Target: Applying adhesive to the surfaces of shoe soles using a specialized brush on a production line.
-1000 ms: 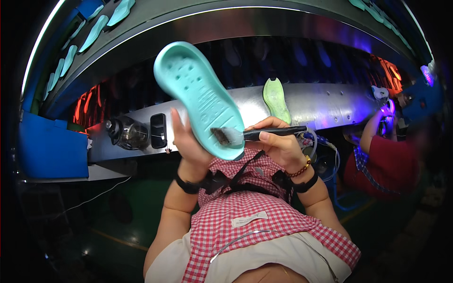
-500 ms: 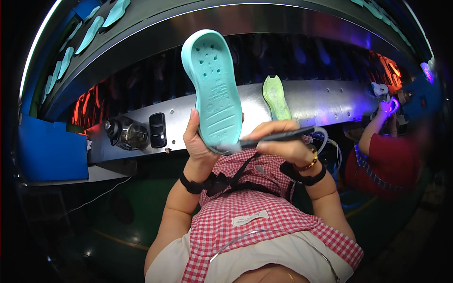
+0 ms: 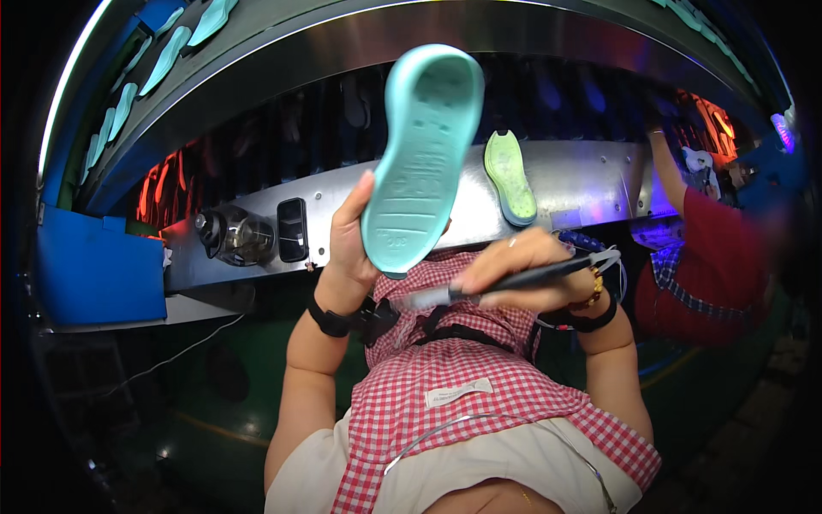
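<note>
My left hand grips a turquoise shoe sole by its near end, thumb along the left edge. The sole is tilted up, its hollow inner face with ridges and small marks toward me. In my right hand is a black-handled brush with a thin pale tube at its back end. Its pale tip, smeared by motion, points left, just below the sole's near end and apart from it. A light green sole lies on the metal bench beyond my right hand.
On the metal bench to the left stand a dark see-through jug and a black tray. More turquoise soles lie on the raised belt. At right a person in a red sleeve reaches toward the bench. Orange-lit openings flank the bench.
The turquoise sole has moved right and tipped so its far end leans right. The brush has come off the sole's near end, down toward me, with my right hand lower.
</note>
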A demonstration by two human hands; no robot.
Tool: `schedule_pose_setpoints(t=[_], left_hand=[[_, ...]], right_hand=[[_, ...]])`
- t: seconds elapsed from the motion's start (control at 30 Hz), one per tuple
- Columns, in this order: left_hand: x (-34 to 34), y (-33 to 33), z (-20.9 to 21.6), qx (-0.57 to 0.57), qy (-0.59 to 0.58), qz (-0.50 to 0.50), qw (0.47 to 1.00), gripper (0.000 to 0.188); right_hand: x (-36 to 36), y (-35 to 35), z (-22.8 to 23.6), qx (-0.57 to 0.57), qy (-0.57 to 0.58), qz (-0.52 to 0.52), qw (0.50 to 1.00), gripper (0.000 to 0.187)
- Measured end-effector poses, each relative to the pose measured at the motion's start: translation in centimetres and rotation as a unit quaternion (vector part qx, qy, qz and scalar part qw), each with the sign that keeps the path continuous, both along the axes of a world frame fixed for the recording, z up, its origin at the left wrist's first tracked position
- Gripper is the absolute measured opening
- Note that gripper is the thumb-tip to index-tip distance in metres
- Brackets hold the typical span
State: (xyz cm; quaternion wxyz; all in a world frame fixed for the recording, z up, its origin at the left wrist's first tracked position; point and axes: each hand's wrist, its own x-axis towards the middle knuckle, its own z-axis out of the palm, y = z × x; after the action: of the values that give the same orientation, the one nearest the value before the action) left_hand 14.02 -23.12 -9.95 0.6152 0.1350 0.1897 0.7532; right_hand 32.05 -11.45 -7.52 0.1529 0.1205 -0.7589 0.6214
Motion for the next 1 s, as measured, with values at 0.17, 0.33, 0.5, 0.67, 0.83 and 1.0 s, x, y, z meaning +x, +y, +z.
schedule_pose_setpoints(t=[0.17, 0.33, 0.5, 0.67, 0.83, 1.0], left_hand=[[-0.1, 0.2, -0.2, -0.144, 0.139, -0.117, 0.973, 0.040], [0.2, -0.9, 0.6, -0.202, 0.151, -0.156, 0.955, 0.040], [-0.3, -1.5, -0.3, -0.230, 0.207, -0.191, 0.932, 0.039], [-1.1, -1.5, -0.1, -0.230, 0.231, -0.156, 0.933, 0.039], [-1.7, -2.2, -1.6, -0.204, 0.196, -0.142, 0.948, 0.042], [0.3, -0.9, -4.0, -0.152, 0.026, -0.101, 0.983, 0.048]], right_hand=[[-0.7, 1.2, -0.1, 0.126, -0.037, 0.046, 0.990, 0.020], [-0.3, 1.9, 1.0, 0.201, -0.031, 0.085, 0.975, 0.019], [0.0, 1.6, 2.1, 0.385, -0.094, 0.105, 0.912, 0.018], [0.4, 3.7, 0.5, 0.302, -0.084, 0.030, 0.949, 0.023], [0.9, 3.9, 0.0, 0.163, -0.125, 0.036, 0.978, 0.024], [-0.9, 1.6, -3.1, -0.070, -0.171, -0.133, 0.974, 0.022]])
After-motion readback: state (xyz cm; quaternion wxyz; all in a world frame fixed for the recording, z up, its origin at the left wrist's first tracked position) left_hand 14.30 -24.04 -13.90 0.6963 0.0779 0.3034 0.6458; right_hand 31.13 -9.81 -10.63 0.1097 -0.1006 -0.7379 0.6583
